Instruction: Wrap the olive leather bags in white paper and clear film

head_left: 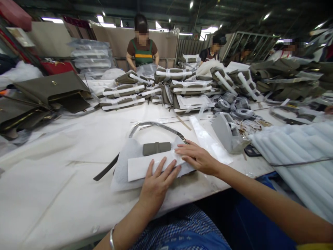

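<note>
White strip (137, 169) is pressed flat by the left hand (157, 184), whose fingers are spread and closed round nothing. It is laid on a thin translucent sheet (121, 177), just below a grey-green flap (156, 148), near the front edge of the bench (91, 198). By the right hand (196, 158) the strip's right end is met with fingers almost straight, and nothing is seen to be gripped. Behind the flap, an arched strap (135, 129) is partly covered in clear wrapping.

Much of the bench is covered in white, with crease lines at the left. Its far side is heaped with padded bags (192, 88), and its left side is taken up by dark bags (52, 88). At the right are placed a grey tape dispenser (223, 130), rolls of tape (243, 113) and a pile of pale foam (299, 142). Across the bench, a striped green apron is worn by a co-worker (143, 52). Behind, the room is divided by tan panels (111, 38) and lit by lamps under a dark roof
</note>
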`<state>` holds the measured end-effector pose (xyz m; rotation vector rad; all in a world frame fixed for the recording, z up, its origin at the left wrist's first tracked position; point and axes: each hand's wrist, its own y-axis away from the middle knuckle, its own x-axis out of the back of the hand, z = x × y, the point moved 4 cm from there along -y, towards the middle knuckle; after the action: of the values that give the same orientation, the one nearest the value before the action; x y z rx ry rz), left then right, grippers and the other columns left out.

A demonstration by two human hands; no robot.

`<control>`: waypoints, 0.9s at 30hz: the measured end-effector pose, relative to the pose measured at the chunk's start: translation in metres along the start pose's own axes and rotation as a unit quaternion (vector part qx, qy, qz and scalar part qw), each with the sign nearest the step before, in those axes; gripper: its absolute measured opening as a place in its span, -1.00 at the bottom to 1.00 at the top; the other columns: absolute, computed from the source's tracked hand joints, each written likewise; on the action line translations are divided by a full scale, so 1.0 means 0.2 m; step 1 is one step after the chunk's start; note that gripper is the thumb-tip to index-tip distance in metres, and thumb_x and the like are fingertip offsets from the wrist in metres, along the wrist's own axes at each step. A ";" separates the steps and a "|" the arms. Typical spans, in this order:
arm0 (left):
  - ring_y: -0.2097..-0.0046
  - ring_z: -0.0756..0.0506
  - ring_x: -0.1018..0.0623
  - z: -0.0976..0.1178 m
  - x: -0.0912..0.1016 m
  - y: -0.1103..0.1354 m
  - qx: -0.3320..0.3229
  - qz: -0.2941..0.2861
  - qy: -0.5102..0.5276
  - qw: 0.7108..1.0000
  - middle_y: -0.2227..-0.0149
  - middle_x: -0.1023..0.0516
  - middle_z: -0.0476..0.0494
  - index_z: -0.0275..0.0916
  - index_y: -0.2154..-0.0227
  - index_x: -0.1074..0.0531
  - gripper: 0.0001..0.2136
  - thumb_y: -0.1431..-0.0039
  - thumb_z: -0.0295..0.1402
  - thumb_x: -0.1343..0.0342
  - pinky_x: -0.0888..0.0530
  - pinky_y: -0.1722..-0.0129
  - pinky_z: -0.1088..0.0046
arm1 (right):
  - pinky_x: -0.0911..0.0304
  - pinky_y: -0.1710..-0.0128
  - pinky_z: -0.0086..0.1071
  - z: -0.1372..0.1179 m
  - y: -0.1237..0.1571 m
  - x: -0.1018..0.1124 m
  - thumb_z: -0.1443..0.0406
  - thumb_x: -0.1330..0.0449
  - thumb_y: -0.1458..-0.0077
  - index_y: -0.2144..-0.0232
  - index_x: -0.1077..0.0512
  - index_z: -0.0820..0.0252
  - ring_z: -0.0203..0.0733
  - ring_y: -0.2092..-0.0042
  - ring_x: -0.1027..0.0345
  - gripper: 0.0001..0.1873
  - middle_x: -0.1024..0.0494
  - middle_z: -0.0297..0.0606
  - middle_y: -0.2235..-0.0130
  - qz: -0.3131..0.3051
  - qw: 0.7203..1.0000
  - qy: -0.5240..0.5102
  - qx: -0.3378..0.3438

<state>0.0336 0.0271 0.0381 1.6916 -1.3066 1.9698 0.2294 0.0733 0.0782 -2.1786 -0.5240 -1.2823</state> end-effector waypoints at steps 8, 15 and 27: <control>-0.38 -0.21 -0.07 0.01 0.02 -0.01 0.004 -0.052 0.022 0.998 -0.35 -0.14 0.09 -0.02 -0.28 -0.15 -0.48 -0.28 -0.47 0.03 -0.03 -0.34 -0.04 | 0.02 -0.34 0.01 -0.06 0.23 -0.12 0.21 -0.10 -0.31 -0.20 -0.31 0.10 -0.08 -0.35 0.00 -0.57 -0.38 -0.18 -0.21 0.096 0.988 0.059 0.106; -0.34 -0.21 -0.19 0.08 0.04 -0.06 0.032 -0.020 0.049 0.998 -0.28 -0.28 -0.06 -0.13 -0.21 -0.28 -0.58 -0.31 -0.30 -0.04 0.07 -0.36 -0.07 | -0.03 -0.32 -0.01 -0.08 0.25 -0.10 0.25 -0.10 -0.32 -0.18 -0.31 0.18 -0.08 -0.34 -0.03 -0.58 -0.38 -0.13 -0.21 0.113 0.982 0.084 0.125; -0.30 -0.21 -0.28 0.07 0.01 -0.06 0.019 0.021 0.022 0.999 -0.24 -0.34 -0.04 -0.12 -0.15 -0.35 -0.65 -0.33 -0.40 -0.01 -0.13 -0.31 -0.03 | -0.40 0.17 -0.34 -0.18 0.45 -0.24 0.43 -0.11 -0.25 0.07 -0.47 0.30 -0.14 0.18 -0.41 -0.77 -0.53 -0.12 0.18 0.062 0.986 0.143 0.056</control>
<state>0.0497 0.0227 0.0450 1.6402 -1.3078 2.0576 0.2360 -0.0216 0.0258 -1.8639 -0.3310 -1.4307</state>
